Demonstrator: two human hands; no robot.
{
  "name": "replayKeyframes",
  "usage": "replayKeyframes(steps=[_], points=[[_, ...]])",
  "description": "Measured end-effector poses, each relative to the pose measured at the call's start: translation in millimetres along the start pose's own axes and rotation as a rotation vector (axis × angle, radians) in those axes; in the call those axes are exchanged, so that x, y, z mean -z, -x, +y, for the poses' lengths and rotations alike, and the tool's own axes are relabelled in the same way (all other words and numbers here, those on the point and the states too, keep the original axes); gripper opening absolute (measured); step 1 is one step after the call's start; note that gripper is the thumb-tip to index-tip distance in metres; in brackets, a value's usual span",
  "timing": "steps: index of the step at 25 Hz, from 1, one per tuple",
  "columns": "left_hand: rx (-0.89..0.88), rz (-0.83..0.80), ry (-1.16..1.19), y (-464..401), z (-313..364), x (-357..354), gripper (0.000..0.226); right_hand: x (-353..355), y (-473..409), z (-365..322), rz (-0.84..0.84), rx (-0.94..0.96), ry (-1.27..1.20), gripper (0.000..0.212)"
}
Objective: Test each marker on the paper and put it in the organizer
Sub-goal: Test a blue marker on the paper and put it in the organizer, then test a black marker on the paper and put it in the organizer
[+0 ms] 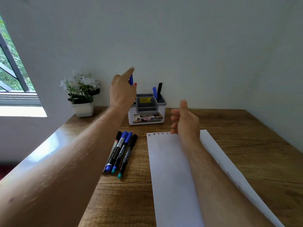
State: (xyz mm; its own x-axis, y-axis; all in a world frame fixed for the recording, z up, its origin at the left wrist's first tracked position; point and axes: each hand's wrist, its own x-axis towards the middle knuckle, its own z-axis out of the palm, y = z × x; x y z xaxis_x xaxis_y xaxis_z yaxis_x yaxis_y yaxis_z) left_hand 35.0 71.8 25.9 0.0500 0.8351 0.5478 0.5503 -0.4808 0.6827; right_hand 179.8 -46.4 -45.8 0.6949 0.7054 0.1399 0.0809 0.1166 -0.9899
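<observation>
Above the organizer (146,110), the left hand (122,89) pinched a blue marker (131,79), apparently to drop it in. The right hand (184,119) hovered loosely curled, empty, over the paper (170,169), likely steadying nothing.

four markers (121,153) beside marked paper (172,177)

White potted plant (81,94) with white flowers at far left of wooden desk (254,145), against pale wall (180,46). Window (11,69) at far left, greenery outside.
</observation>
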Motion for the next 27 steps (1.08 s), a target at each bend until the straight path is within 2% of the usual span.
replayKeyframes(steps=[4, 10, 14, 17, 21, 23, 27], points=[[0.023, -0.048, -0.113, 0, -7, -4, 0.055, 0, 0, 0, 0.007, 0.002, 0.021, 0.058], [0.076, -0.078, -0.22, 4, 2, 4, 0.059, 0, 0, -2, 0.004, -0.005, -0.003, 0.057], [0.144, -0.024, -0.162, 15, 16, 17, 0.024, 1, 1, -3, -0.003, -0.007, -0.008, 0.055], [0.246, -0.172, -0.173, 33, 24, 27, 0.032, 2, 5, -7, -0.033, -0.012, -0.027, 0.054], [0.231, -0.474, -0.597, 65, 26, 34, 0.044, 2, 10, -11, -0.037, -0.005, -0.025, 0.054], [0.234, -0.531, -0.691, 77, 21, 28, 0.046, 3, 12, -12, -0.039, -0.004, -0.02, 0.055], [0.244, -0.507, -0.679, 89, 12, 17, 0.037, 4, 12, -12, -0.03, 0.001, -0.01, 0.056]])
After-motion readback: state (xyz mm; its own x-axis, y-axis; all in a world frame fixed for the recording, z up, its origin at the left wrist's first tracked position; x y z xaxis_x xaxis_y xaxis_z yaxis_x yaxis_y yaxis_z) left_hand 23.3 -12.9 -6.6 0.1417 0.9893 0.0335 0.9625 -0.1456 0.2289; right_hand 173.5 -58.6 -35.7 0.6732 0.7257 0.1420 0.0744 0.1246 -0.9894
